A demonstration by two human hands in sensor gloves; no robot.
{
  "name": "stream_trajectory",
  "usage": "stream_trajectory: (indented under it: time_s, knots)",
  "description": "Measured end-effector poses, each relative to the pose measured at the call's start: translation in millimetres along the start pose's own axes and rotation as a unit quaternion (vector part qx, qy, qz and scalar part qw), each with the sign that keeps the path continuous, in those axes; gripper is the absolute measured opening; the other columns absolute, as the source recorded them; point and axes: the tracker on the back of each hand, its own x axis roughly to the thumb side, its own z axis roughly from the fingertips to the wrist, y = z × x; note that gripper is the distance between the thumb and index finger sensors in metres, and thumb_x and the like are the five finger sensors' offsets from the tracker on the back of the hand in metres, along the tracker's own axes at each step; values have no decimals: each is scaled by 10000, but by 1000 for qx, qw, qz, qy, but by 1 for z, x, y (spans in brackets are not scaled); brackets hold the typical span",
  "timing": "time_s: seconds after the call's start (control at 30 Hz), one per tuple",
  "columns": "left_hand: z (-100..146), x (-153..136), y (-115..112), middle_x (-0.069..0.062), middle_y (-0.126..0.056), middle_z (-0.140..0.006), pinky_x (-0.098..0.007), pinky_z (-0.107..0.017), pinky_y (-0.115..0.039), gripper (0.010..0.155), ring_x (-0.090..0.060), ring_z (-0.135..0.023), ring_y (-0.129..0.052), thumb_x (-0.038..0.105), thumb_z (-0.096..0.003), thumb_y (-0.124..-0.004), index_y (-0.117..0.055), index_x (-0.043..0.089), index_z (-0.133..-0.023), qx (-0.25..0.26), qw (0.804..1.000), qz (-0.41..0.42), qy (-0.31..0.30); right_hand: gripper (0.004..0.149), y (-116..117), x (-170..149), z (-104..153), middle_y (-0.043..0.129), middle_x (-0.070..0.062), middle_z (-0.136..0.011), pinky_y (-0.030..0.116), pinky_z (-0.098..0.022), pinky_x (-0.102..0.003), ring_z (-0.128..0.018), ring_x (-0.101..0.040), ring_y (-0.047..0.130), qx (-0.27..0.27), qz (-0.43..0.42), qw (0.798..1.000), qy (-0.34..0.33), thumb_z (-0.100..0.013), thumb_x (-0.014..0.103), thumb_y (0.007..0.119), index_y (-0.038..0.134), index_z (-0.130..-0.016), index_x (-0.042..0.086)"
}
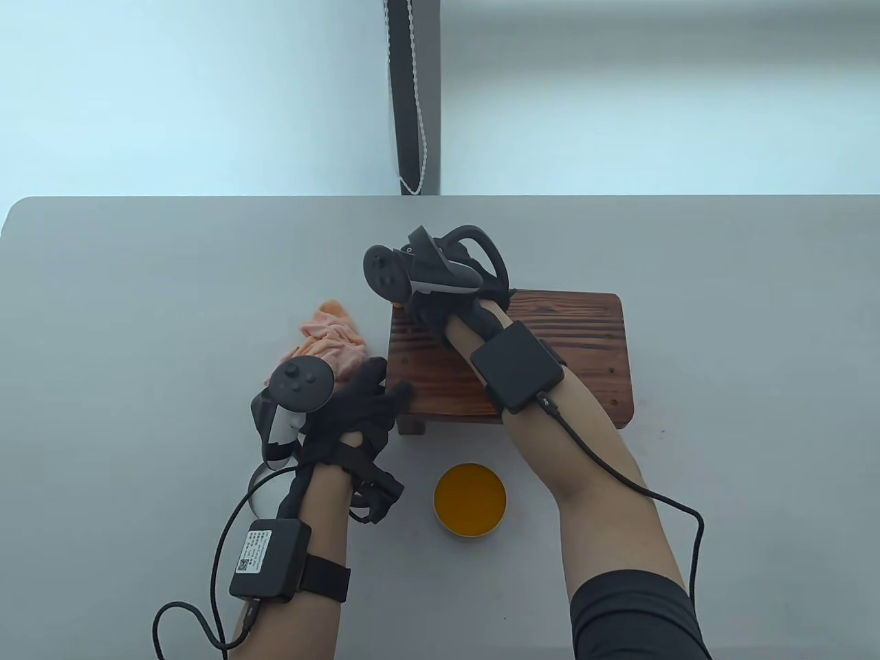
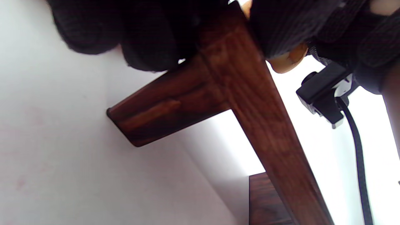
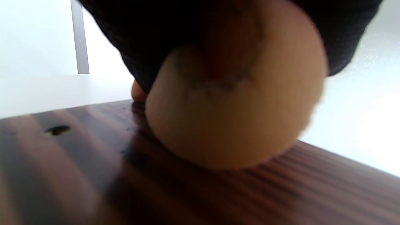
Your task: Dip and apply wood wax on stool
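Stool (image 1: 550, 344) of dark reddish wood stands at the centre of the grey desk (image 1: 137, 309), slightly right of the frame's middle. The right hand (image 1: 440, 302) lies over the stool's upper left corner, largely hidden under its tracker in the table view. In the right wrist view a round tan applicator pad (image 3: 231, 118), possibly a sponge, is pressed onto the grained top, with the gloved fingers (image 3: 150, 40) curled round its upper part, holding it. The left hand (image 1: 357, 405) sits at the stool's lower left corner; in the left wrist view its fingers (image 2: 147, 40) wrap the seat's edge on one side and the thumb lies on the other, gripping the wood just above a leg (image 2: 159, 109).

Just below the stool, near the frame's lower middle, an open round tin of orange-yellow wax (image 1: 470, 500) rests on the desk, between the two forearms. A crumpled peach cloth (image 1: 330, 337) lies left of the stool, just above the left hand's tracker. Something round and shiny (image 1: 265, 491) peeks out under the left wrist, too hidden to identify.
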Motion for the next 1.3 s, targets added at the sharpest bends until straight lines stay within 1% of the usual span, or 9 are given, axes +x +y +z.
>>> stream_trajectory:
  time_s: [0.27,0.43,0.7,0.9,0.97,1.07,1.13,1.23,1.3]
  knots:
    - [0,-1,-1,-313,-745,-1006,-657,-527,-801,872,-452,-745,-904,438,-569,-813,-447,-51,-1191,-3,1000,9,2,385,-8,7,16,976,-245,-694,872,-486,-653,-529,-378,1043,60,26,997,-31,-436,212,1010,975,-810,127]
    - [0,1,-2,-321,-741,-999,-651,-527,-809,866,-446,-739,-906,430,-571,-803,-446,-63,-1188,-2,1000,1,1,365,0,6,7,985,-236,-691,880,-481,-644,-521,-371,1049,-10,14,1000,10,-432,219,1006,989,-795,181]
    - [1,4,-1,-327,-736,-1017,-610,-506,-854,863,-428,-716,-942,423,-568,-807,-445,-56,-1188,0,1000,-9,10,372,-7,10,22,989,-238,-680,884,-479,-648,-515,-374,1053,56,36,998,-22,-434,213,1015,985,-795,129]
    - [3,6,-1,-340,-729,-1016,-615,-509,-869,855,-430,-714,-960,414,-558,-823,-480,-59,-1182,18,1000,-10,21,358,0,-3,12,997,-227,-687,890,-476,-637,-515,-365,1059,-3,34,999,30,-438,222,1005,987,-794,192]
    - [3,6,-1,-336,-733,-1015,-607,-509,-879,854,-422,-715,-968,421,-558,-822,-484,-54,-1181,15,1000,-12,24,361,0,-8,13,993,-232,-685,887,-477,-641,-515,-368,1056,9,53,998,38,-440,218,1002,984,-798,173]
    - [2,6,-1,-337,-739,-1013,-611,-507,-880,859,-427,-713,-971,419,-557,-827,-477,-51,-1185,15,1000,-10,23,369,-6,-1,30,991,-238,-676,882,-480,-649,-511,-374,1051,55,43,997,-13,-436,209,1011,988,-796,131]
    - [3,7,-1,-336,-749,-1007,-617,-506,-875,850,-430,-717,-968,417,-559,-823,-479,-44,-1186,12,1000,-10,21,367,-5,3,33,994,-235,-680,884,-480,-646,-514,-372,1053,42,26,998,-23,-437,212,1014,993,-796,137]
    - [4,10,-1,-331,-765,-1000,-620,-507,-873,844,-432,-725,-969,413,-565,-811,-477,-49,-1187,14,999,-26,23,359,0,-7,20,997,-232,-688,886,-481,-643,-518,-370,1055,4,20,1000,20,-439,215,1006,993,-795,180]
    - [4,9,-1,-326,-774,-997,-617,-502,-875,845,-427,-721,-976,421,-563,-813,-482,-45,-1186,16,999,-22,24,361,0,-14,16,995,-233,-690,885,-481,-643,-519,-372,1054,17,33,999,36,-443,215,1000,985,-802,177]
